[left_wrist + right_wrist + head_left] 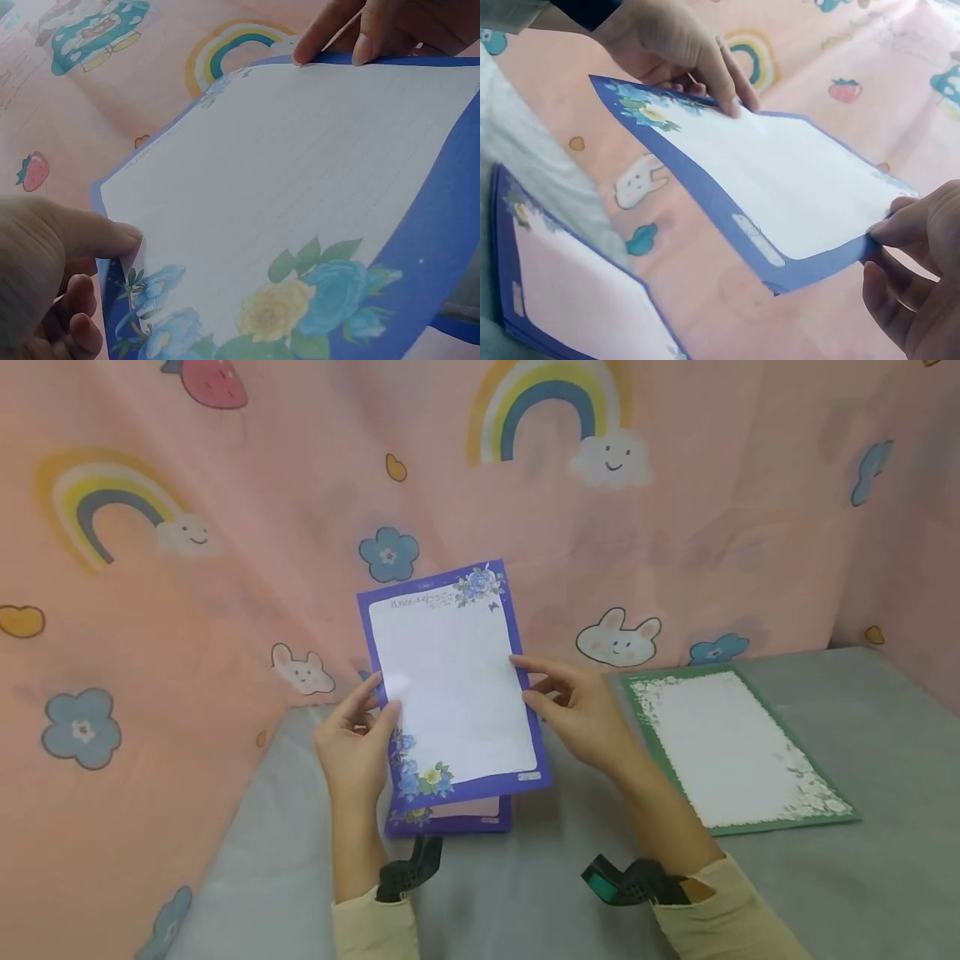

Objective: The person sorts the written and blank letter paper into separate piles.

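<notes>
A sheet of letter paper (pixel 453 693) with a blue-purple border and printed blue and yellow flowers is held up, tilted, above the table. My left hand (pixel 360 743) pinches its left edge, thumb on the front. On the opposite edge, my right hand (pixel 581 714) pinches the border between thumb and fingers. Below the raised sheet lies a stack of similar purple-bordered paper (pixel 468 822), mostly hidden in the head view. The right wrist view shows more of that stack (pixel 577 292), lying flat.
A green-bordered sheet with white flowers (pixel 738 752) lies on the grey tabletop (pixel 892 718) to the right. Behind the table hangs a pink cloth (pixel 690 485) printed with rainbows, rabbits and flowers. Black wrist mounts (pixel 411 870) are worn on both forearms.
</notes>
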Demonstrator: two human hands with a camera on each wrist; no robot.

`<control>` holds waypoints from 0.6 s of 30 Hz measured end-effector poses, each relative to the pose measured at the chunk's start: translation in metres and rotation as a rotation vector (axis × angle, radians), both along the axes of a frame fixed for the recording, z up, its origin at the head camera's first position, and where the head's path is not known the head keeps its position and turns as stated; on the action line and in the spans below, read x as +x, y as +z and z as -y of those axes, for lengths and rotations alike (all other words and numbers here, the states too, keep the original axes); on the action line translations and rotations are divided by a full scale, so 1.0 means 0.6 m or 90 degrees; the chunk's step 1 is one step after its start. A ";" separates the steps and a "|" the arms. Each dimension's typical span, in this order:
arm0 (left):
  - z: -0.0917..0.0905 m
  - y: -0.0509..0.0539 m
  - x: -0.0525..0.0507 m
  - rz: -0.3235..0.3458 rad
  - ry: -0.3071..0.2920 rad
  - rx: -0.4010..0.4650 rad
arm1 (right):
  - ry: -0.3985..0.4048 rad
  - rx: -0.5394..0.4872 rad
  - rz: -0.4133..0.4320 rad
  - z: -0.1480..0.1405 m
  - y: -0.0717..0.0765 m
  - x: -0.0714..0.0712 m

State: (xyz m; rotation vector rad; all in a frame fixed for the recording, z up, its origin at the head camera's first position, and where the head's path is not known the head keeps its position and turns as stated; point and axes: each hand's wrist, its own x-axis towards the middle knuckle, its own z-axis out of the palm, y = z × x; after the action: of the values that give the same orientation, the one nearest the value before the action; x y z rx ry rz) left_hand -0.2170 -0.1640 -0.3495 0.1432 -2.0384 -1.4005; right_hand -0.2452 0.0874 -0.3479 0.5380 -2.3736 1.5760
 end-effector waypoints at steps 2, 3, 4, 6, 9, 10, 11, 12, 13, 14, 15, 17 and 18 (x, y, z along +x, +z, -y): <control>0.000 -0.005 -0.006 0.023 0.004 -0.002 | 0.010 0.003 0.010 -0.001 -0.009 -0.006; -0.001 -0.006 -0.008 0.032 0.007 -0.003 | 0.011 0.009 0.015 -0.001 -0.014 -0.009; -0.001 -0.008 -0.009 0.042 0.010 -0.006 | 0.014 0.013 0.021 0.000 -0.018 -0.010; 0.000 -0.012 -0.013 0.061 0.013 -0.005 | 0.025 0.020 0.035 0.003 -0.027 -0.014; 0.003 -0.020 -0.018 0.090 0.015 -0.002 | 0.035 0.045 0.064 0.011 -0.038 -0.018; 0.004 -0.024 -0.019 0.099 0.017 -0.001 | 0.041 0.052 0.075 0.014 -0.041 -0.018; 0.005 -0.027 -0.020 0.108 0.018 0.002 | 0.046 0.058 0.086 0.018 -0.044 -0.019; 0.006 -0.029 -0.021 0.118 0.019 0.005 | 0.051 0.064 0.099 0.021 -0.047 -0.020; 0.007 -0.031 -0.021 0.126 0.018 0.006 | 0.052 0.070 0.110 0.025 -0.049 -0.020; 0.008 -0.033 -0.022 0.137 0.019 0.008 | 0.054 0.074 0.119 0.028 -0.052 -0.020; 0.009 -0.035 -0.022 0.146 0.020 0.009 | 0.055 0.077 0.128 0.031 -0.056 -0.020; 0.010 -0.039 -0.024 0.166 0.020 0.011 | 0.052 0.082 0.147 0.036 -0.062 -0.021; 0.011 -0.042 -0.026 0.177 0.020 0.013 | 0.049 0.084 0.157 0.039 -0.065 -0.021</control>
State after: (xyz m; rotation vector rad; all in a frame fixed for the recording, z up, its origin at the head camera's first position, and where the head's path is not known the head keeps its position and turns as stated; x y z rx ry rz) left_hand -0.2323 -0.1707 -0.3745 0.3974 -2.2349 -1.4479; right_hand -0.2578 0.0640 -0.3871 0.4909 -2.6840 1.6076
